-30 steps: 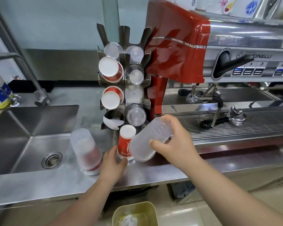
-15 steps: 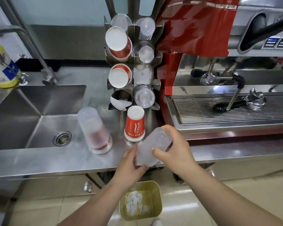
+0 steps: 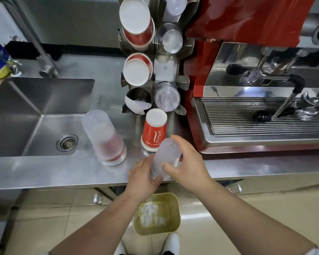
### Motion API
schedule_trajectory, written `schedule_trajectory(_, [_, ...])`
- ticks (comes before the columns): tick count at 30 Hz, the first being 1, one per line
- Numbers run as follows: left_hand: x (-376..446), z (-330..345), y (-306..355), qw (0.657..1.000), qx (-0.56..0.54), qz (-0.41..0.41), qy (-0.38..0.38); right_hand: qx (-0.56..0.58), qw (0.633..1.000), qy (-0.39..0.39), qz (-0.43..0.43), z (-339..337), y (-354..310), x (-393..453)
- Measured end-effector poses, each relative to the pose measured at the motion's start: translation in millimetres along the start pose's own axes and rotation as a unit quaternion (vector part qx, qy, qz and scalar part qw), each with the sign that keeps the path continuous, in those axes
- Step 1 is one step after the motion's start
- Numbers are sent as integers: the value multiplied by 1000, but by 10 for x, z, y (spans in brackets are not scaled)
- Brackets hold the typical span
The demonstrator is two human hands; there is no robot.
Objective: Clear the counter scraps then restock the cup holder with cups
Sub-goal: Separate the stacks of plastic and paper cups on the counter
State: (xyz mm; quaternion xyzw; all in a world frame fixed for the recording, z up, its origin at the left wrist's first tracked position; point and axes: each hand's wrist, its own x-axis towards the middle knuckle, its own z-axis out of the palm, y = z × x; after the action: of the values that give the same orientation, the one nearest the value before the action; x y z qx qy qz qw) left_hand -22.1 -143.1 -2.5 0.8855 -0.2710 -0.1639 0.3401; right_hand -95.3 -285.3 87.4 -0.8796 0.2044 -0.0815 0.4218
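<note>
Whereas half a second ago the left hand (image 3: 143, 178) only reached the frosted cup stack (image 3: 165, 160) from below, both hands now grip it, the left curled round its lower end, the right hand (image 3: 187, 167) wrapped over its top. The stack sits tilted above the front edge of the table (image 3: 44, 172), just in front of the upside-down red paper cup (image 3: 154, 130). The second frosted stack (image 3: 104, 138) and the cup holder (image 3: 165, 68) have stayed put. The holder's top is cut off by the frame. How many cups the gripped stack contains cannot be told. A yellow bin (image 3: 174, 210) stands on the floor below.
</note>
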Motion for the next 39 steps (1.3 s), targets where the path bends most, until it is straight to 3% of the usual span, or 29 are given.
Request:
schedule_trajectory(22, [213,-62,-108,999,40,-10,-10,-68,996,-60,-21,-73,-14,258])
schedule_trajectory(33, [163,-350,-57,995,26,-22,-93,-214,968,-133,14,-208,-268,305])
schedule_trajectory(39, [95,-704,-143,966,98,-41,-235,-324,922,-208,25,-348,-592,379])
